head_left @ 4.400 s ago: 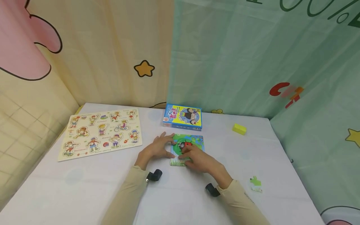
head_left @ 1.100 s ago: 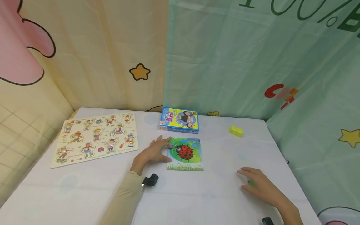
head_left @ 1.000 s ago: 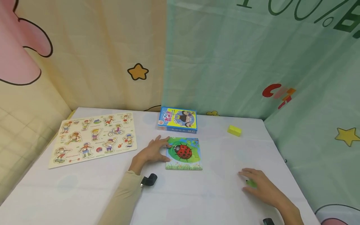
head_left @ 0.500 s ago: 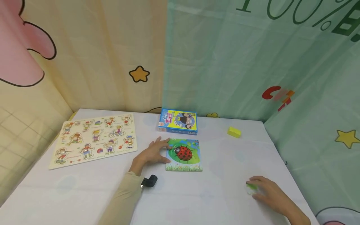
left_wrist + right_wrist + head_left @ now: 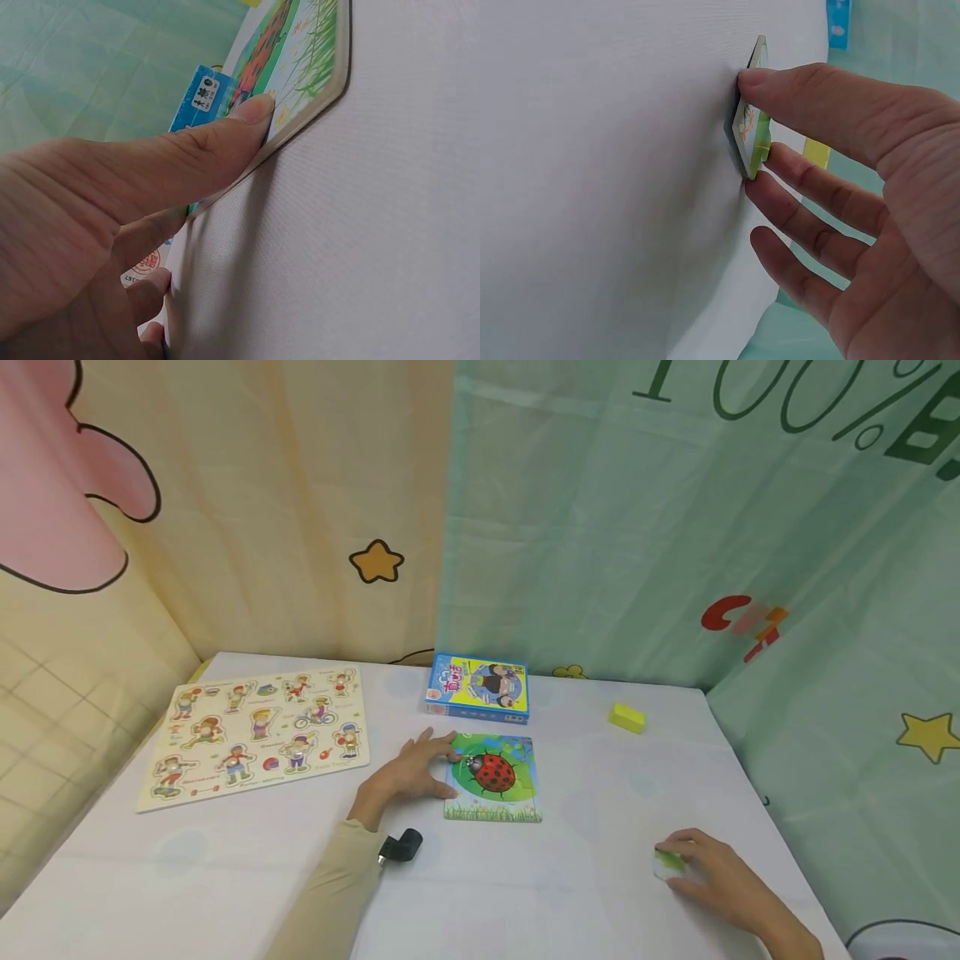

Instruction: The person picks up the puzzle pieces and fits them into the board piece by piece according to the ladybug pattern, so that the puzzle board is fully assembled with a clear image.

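Note:
A square ladybug puzzle lies on the white table, showing a red, black-spotted beetle on green. At its left edge my left hand rests with thumb and index finger apart; in the left wrist view the thumb lies straight over the board's rim. Out to the right, my right hand pinches a small green-and-white puzzle piece by its edges. The right wrist view has this piece tilted close over the cloth, between thumb and fingertips, with the little finger held off it.
Behind the ladybug puzzle stands a blue and yellow box. A wooden peg board with sports figures lies at the left. Toward the back right sits a yellow block. Printed curtains rise behind the table.
My right hand left the ladybug puzzle, went right to hover over the loose piece, then took it between thumb and fingers. My left hand has stayed at the puzzle's left edge.

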Available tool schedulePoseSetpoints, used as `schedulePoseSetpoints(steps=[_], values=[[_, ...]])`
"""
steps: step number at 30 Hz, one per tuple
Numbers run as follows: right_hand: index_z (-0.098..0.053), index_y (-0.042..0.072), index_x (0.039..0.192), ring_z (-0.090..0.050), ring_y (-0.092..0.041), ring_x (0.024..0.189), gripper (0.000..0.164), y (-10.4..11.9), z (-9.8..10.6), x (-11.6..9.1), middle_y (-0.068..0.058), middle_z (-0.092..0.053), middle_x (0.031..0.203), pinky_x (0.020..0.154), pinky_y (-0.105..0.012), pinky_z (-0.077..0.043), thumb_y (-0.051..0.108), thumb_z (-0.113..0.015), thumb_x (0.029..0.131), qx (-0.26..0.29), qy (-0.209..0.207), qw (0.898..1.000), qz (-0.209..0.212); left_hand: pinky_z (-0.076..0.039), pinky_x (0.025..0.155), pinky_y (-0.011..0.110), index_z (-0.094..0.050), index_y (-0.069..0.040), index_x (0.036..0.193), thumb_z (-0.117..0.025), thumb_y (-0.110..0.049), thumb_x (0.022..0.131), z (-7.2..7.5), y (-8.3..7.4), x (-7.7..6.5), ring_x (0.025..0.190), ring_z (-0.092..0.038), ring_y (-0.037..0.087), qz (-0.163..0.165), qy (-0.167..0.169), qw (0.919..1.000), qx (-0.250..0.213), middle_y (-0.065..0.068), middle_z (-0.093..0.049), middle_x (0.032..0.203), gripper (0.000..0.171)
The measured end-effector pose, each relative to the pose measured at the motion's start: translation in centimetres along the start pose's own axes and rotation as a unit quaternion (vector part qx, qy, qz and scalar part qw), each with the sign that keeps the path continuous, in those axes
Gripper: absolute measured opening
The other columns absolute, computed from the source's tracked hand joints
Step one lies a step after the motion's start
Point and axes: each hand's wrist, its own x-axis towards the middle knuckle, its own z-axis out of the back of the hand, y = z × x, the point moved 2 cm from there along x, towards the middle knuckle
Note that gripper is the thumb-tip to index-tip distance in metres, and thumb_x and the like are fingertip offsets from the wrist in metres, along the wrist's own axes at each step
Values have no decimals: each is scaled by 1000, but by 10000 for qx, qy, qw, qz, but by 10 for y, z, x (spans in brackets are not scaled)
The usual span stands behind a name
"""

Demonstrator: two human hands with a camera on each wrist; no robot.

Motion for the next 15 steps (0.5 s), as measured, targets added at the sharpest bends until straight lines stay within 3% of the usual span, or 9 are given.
schedulePoseSetpoints(steps=[5,9,15], values=[[-74,16,114,-65,-25,105,39,7,1,11,2,-65,115,90,-44,-57,21,-84,77,-28,31,10000,-39,-2,126,57,-67,-10,126,-85,-21,78,1,-1,0,155,-6,40,11,6,10000,-4,8,-32,163,52],[-73,16,118,-63,-27,111,39,18,2,23,-1,-64,120,96,-50,-54,23,-82,81,154,269,9989,-345,-2,127,57,-67,-11,126,-85,-21,78,1,-1,1,155,-6,40,-1,7,10000,2,8,-32,164,52],[-72,14,121,-62,-30,115,39,39,-1,44,-5,-63,123,98,-54,-53,23,-79,84,357,422,9981,-271,-1,126,57,-67,-11,125,-86,-21,77,-1,0,1,155,-6,40,2,-10,10000,-19,8,-32,163,52]])
